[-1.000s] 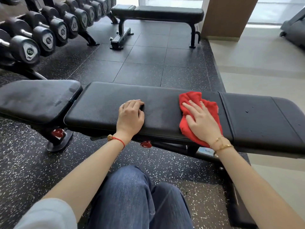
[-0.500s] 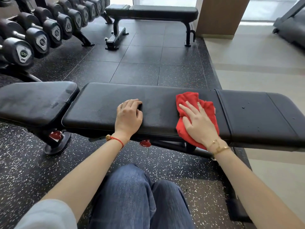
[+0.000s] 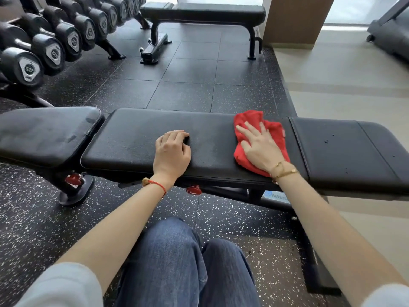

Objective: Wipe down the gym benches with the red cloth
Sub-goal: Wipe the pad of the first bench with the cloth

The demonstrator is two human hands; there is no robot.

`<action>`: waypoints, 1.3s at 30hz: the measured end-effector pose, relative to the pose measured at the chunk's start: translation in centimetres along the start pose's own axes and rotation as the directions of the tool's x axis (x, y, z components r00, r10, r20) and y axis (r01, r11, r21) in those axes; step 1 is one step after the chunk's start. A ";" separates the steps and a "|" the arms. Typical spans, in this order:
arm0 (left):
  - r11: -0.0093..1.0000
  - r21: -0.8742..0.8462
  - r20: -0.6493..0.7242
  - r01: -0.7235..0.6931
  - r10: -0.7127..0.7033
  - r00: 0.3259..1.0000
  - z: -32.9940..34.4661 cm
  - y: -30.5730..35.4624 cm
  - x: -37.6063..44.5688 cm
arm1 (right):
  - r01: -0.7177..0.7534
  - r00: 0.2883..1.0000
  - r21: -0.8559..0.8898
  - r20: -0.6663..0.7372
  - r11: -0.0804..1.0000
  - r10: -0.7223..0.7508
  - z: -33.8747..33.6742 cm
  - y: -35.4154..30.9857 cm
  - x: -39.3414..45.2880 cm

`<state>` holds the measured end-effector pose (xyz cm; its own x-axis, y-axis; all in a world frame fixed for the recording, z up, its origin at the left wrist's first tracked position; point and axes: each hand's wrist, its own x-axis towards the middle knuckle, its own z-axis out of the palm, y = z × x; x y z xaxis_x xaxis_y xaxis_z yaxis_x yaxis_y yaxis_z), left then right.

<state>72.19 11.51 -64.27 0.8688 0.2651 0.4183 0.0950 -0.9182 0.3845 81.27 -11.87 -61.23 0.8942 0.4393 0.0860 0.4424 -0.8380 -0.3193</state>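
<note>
lying crumpled on the near bench (image 3: 199, 138), the red cloth (image 3: 261, 138) sits on the middle pad, close to the seam with the right-hand pad. the right hand (image 3: 260, 147) presses flat on the cloth, fingers straight and spread. the left hand (image 3: 171, 151) rests on the same pad well left of the cloth, fingers curled under, holding nothing. a second bench (image 3: 203, 12) stands farther off across the dark floor tiles. a rack of dumbbells (image 3: 51, 43) lines the upper left.
</note>
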 end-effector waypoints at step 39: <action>1.000 0.007 -0.001 -0.002 0.002 1.000 0.0 -0.1 0.0 | -0.205 0.979 0.027 -0.018 0.978 0.205 -0.5 0.6 2.4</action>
<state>72.17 11.60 -64.29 0.8684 0.2633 0.4202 0.0964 -0.9208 0.3778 83.68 -11.52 -60.79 0.9671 0.2520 0.0355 0.2479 -0.9014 -0.3551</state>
